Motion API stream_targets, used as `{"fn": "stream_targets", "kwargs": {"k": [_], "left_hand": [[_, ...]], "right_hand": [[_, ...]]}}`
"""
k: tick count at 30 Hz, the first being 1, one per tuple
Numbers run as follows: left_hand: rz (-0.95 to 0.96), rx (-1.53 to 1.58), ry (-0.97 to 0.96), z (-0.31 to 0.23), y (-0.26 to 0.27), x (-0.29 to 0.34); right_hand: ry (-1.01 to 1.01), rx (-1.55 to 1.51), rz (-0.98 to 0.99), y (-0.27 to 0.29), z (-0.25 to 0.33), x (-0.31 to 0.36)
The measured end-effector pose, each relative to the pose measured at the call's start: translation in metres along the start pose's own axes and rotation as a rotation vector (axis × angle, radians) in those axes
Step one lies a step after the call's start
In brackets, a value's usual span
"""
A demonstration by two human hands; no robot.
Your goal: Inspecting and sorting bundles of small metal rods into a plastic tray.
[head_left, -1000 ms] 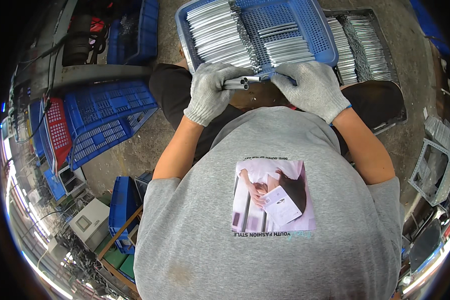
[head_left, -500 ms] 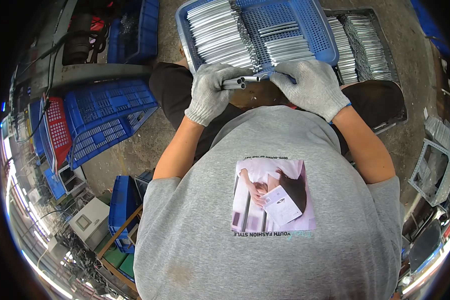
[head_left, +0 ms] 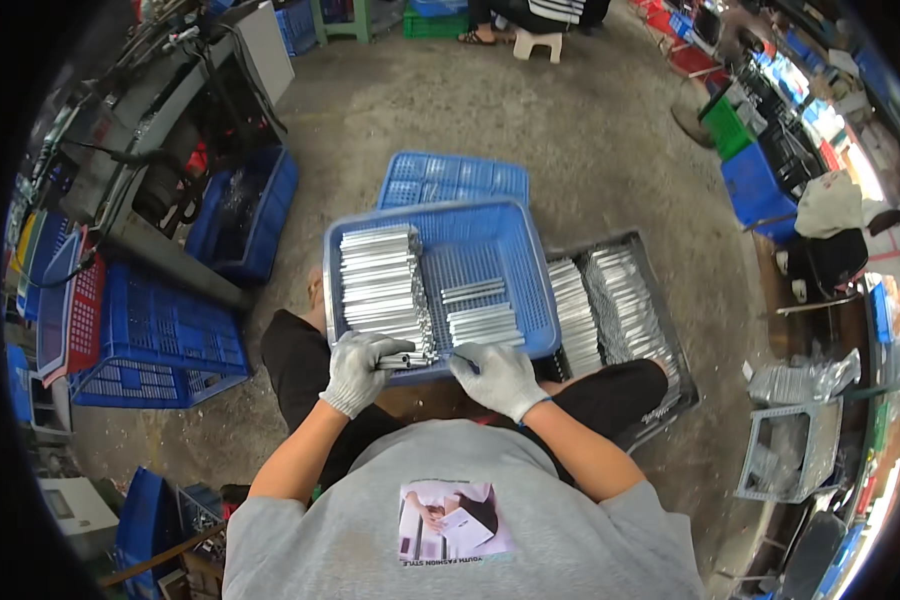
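The view has swung up, so more of the far floor point(head_left: 590, 150) and a white stool point(head_left: 538, 44) come into sight, while the left grip point(head_left: 358, 370) stays clenched around a few tubes point(head_left: 400, 360), open ends to the right, at the near rim of the blue crate point(head_left: 515, 250). The right grip point(head_left: 500, 380) stays close by on the right, fingers bent; I cannot tell whether it pinches anything. The handling itself seems unaltered, with the left row point(head_left: 380, 285) in the crate looking longer than the right row point(head_left: 484, 326)

Grey-brown conc. flr point(head_left: 610, 150), sm. wht stool point(head_left: 538, 38), grn stool point(head_left: 361, 20) top L, bright light point(head_left: 863, 172) R.
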State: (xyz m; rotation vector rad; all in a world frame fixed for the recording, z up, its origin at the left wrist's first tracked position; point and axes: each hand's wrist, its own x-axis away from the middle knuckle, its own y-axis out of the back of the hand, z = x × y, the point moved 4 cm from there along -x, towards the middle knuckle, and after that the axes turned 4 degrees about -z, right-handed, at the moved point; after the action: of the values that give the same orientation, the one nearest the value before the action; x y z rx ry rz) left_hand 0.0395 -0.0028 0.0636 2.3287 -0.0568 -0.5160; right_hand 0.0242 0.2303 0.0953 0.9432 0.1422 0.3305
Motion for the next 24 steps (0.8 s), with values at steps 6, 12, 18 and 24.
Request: {"fn": "stream_targets", "kwargs": {"k": [6,12,18,24], "left_hand": [[0.11,-0.36,0.248,0.07,-0.039,0.017],[0.061,-0.53,0.141,0.083,-0.05,0.019],[0.12,-0.356,0.215,0.051,-0.022,0.006],[0.123,0.123,0.227,0.031,-0.005,0.009]], "right_hand": [[-0.062,0.066,0.027,-0.007,-0.009,0.001],[0.025,0.142,-0.081,-0.011,-0.014,0.009],[0.106,0.144,-0.134,-0.002,-0.014,0.007],[0.156,0.076,-0.146,0.021,0.013,0.013]]}}
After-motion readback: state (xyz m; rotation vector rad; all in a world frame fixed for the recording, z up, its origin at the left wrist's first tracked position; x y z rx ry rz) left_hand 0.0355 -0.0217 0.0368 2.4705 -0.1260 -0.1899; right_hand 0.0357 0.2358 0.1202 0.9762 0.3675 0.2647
